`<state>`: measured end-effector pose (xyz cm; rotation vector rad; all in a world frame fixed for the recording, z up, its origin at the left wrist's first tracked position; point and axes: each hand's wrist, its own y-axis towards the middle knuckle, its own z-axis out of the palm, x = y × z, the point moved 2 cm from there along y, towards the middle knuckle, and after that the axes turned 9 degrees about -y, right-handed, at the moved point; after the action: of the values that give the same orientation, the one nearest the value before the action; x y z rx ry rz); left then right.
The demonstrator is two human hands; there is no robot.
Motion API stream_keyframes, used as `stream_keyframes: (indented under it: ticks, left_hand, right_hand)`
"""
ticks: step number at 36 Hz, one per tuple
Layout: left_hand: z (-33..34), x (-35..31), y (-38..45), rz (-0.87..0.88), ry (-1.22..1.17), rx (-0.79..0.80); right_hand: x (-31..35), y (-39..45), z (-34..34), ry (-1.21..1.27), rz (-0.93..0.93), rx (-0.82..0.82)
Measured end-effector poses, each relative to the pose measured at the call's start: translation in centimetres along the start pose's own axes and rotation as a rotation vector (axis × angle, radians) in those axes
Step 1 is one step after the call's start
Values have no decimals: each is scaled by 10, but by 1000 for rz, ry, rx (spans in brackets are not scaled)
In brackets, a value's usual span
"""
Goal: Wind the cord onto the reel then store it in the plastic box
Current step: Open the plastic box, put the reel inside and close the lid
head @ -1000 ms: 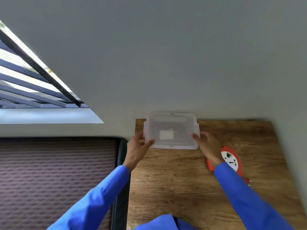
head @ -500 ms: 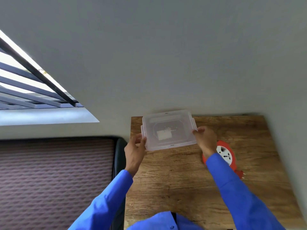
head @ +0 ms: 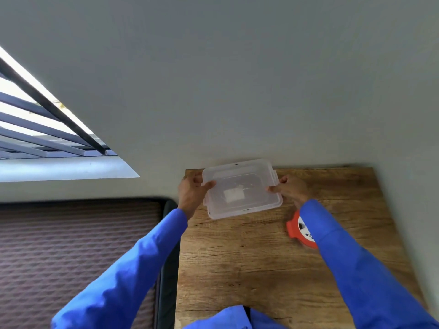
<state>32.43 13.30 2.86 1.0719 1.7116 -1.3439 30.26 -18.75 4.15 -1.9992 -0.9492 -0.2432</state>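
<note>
A clear plastic box [head: 242, 188] with its lid on is held tilted above the far end of the wooden table [head: 249, 264]. My left hand [head: 191, 193] grips its left edge and my right hand [head: 291, 188] grips its right edge. A white label shows through the plastic. The red cord reel [head: 300, 230] with a white socket face lies flat on the table to the right, partly hidden under my right blue sleeve.
A grey wall runs along the table's far and right edges. Left of the table stands a dark patterned mattress or seat [head: 78, 252] with a black edge. A barred window [head: 35, 129] is at the upper left.
Both hands have lifted the box off the table and tilted it, its left end nearer me. The reel has stayed in place.
</note>
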Motion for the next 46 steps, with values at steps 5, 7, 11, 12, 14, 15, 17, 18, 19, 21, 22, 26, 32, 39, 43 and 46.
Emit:
stream_keyframes:
  ticks: [5, 7, 11, 12, 14, 15, 17, 18, 19, 21, 22, 26, 32, 39, 43, 46]
  left_hand:
    - [1, -14, 28, -33, 126, -33]
    - [0, -17, 37, -57, 145, -14]
    - [7, -26, 45, -66, 195, 28]
    - [8, -28, 45, -59, 212, 30]
    - [11, -30, 47, -51, 221, 17]
    - [11, -31, 47, -50, 218, 7]
    - [13, -32, 49, -46, 231, -6]
    - [14, -31, 50, -43, 242, -8]
    - [16, -31, 50, -43, 250, -5]
    - [18, -31, 51, -45, 251, 1]
    - [19, -31, 51, -43, 257, 5]
    - [20, -34, 50, 3, 340, 8]
    - [21, -37, 48, 10, 381, 17]
    - [12, -33, 27, -15, 324, 9]
    - [4, -14, 3, -71, 214, -13]
    - [0, -5, -8, -144, 59, -45]
  right_hand:
    - [9, 7, -9, -149, -97, -44]
    - [19, 15, -16, -118, -178, -135]
    - [45, 26, -19, -34, -202, -111]
    - [52, 27, -18, -54, -207, -91]
    - [60, 31, -15, -127, -209, -75]
    - [63, 33, -14, -158, -201, -71]
    - [65, 36, -14, -192, -180, -66]
    - [65, 37, -15, -204, -172, -67]
    - [64, 37, -16, -209, -161, -68]
    - [62, 38, -17, -212, -147, -67]
    - [62, 38, -17, -221, -147, -71]
    - [65, 37, -15, -259, -162, -96]
    - [66, 30, -11, -284, -209, -162]
    - [35, 9, -6, -339, -268, -325]
    - [15, 6, -5, -222, -210, -367]
    - [11, 4, -7, 13, -86, -352]
